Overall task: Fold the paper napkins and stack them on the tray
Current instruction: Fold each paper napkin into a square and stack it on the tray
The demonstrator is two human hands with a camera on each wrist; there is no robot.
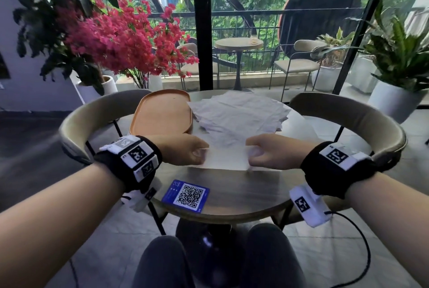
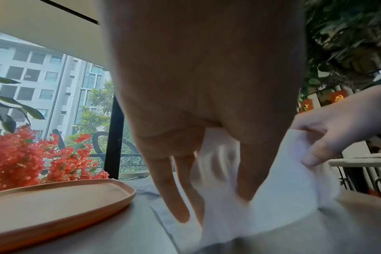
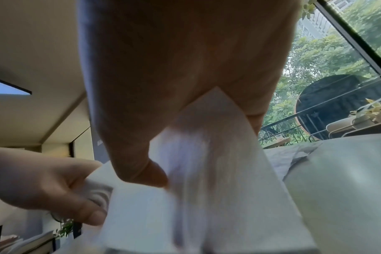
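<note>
A white paper napkin (image 1: 226, 156) is held just above the round table (image 1: 232, 192) between both hands. My left hand (image 1: 185, 149) pinches its left edge, thumb on top. My right hand (image 1: 264, 152) pinches its right edge. In the left wrist view the napkin (image 2: 283, 192) hangs from the left fingers (image 2: 172, 189) while the right hand (image 2: 328, 130) grips its far edge. In the right wrist view the napkin (image 3: 207, 180) runs under the right thumb (image 3: 141, 165), and the left hand (image 3: 43, 185) grips the other side. A loose pile of unfolded napkins (image 1: 239, 111) lies behind. The orange oval tray (image 1: 162, 113) sits at the back left, with nothing on it.
A blue QR-code card (image 1: 186, 195) lies on the table's near edge. Curved chair backs (image 1: 92, 116) flank the table left and right. Red flowers (image 1: 120, 37) and potted plants (image 1: 394, 62) stand behind, before a glass wall.
</note>
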